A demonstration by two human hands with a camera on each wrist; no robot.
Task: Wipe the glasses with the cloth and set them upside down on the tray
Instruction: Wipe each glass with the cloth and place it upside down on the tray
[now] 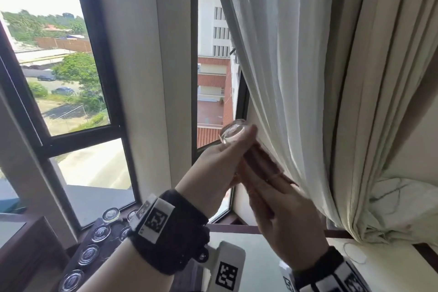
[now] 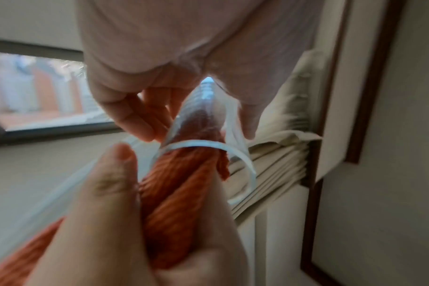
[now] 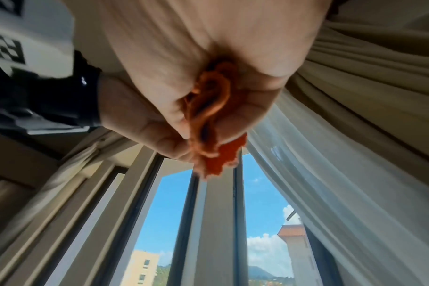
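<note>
My left hand (image 1: 213, 173) grips a clear drinking glass (image 1: 233, 131), raised in front of the window (image 1: 71, 66). Fingers and thumb are curled round its wall, and its thick base points up and away from me, toward the pane. In the left wrist view the glass rim (image 2: 243, 168) faces the camera, with my left thumb (image 2: 115, 174) lying along the near side of the wall.

An orange cloth (image 1: 258, 161), rolled into a thick twist, is pushed into the mouth of the glass. In the left wrist view the cloth (image 2: 179, 193) passes through the rim and fills the inside of the glass.

My right hand (image 1: 289, 225) holds the trailing end of the cloth just below the glass. Its fingers lie long and close together along the roll; in the right wrist view the palm and fingers fold round the bunched cloth (image 3: 211, 120), and a loose corner sticks out past the fingertips toward the window.

Below the window, at the lower left, a dark tray (image 1: 99, 223) rests on the sill. Several glasses (image 1: 88, 255) stand on it upside down in two rows, bases up.

To the right of the window hangs a white sheer curtain (image 1: 272, 54), with a heavier cream drape (image 1: 391, 102) beside it, gathered low down.
</note>
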